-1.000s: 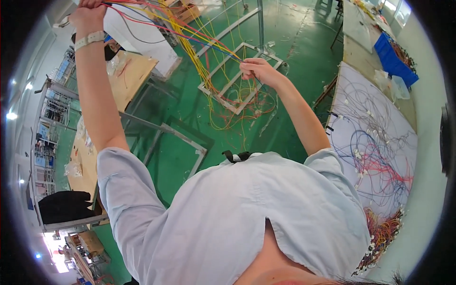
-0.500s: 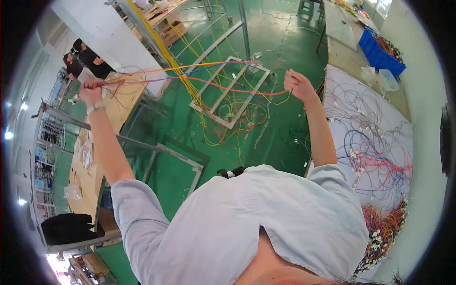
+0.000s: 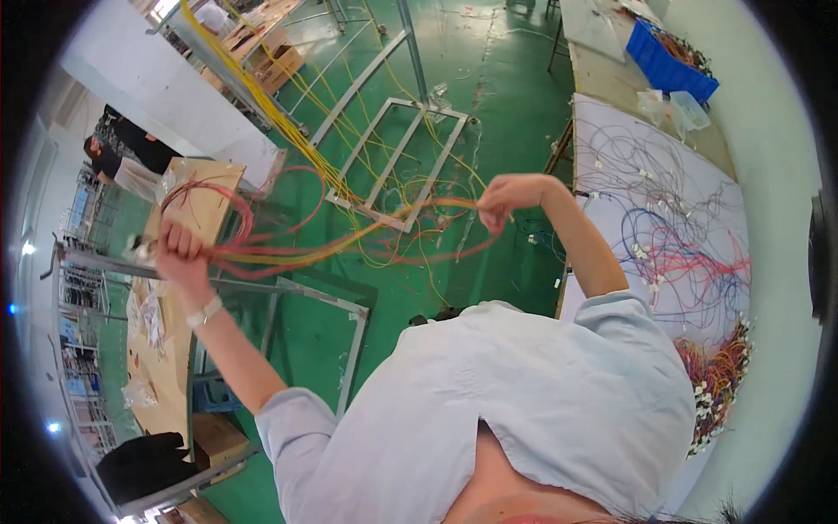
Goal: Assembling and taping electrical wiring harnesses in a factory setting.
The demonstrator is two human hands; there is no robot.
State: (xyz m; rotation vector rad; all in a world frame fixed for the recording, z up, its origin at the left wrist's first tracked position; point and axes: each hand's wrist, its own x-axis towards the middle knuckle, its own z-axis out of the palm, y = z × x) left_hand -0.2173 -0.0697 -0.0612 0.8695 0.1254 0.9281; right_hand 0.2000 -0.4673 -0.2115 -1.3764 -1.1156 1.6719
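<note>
A bundle of thin red, yellow and orange wires point(image 3: 349, 244) stretches across in front of me, sagging and partly blurred. On the left, my left hand point(image 3: 183, 253) is closed round one end of it, with whitish pieces, perhaps connectors, poking out beyond the fist. Reddish wire loops point(image 3: 244, 205) from the same bundle curl up above that hand. My right hand point(image 3: 513, 199) pinches the other end, wrist bent, over the green floor; a red strand bows beneath it. How many strands the right fingers hold cannot be made out.
A metal rack frame point(image 3: 410, 157) draped with yellow wires point(image 3: 271, 109) stands ahead. The right-hand table point(image 3: 602, 131) carries spread wires, connector bundles point(image 3: 716, 384) and a blue crate point(image 3: 668, 61). At left are a wooden table point(image 3: 161, 384), a metal rail point(image 3: 305, 293) and people beyond.
Both hands have come down, and the right has moved left, closer to the other. The wires, nearly straight before, now sag, with loops rising above my left hand. The view has shifted slightly.
</note>
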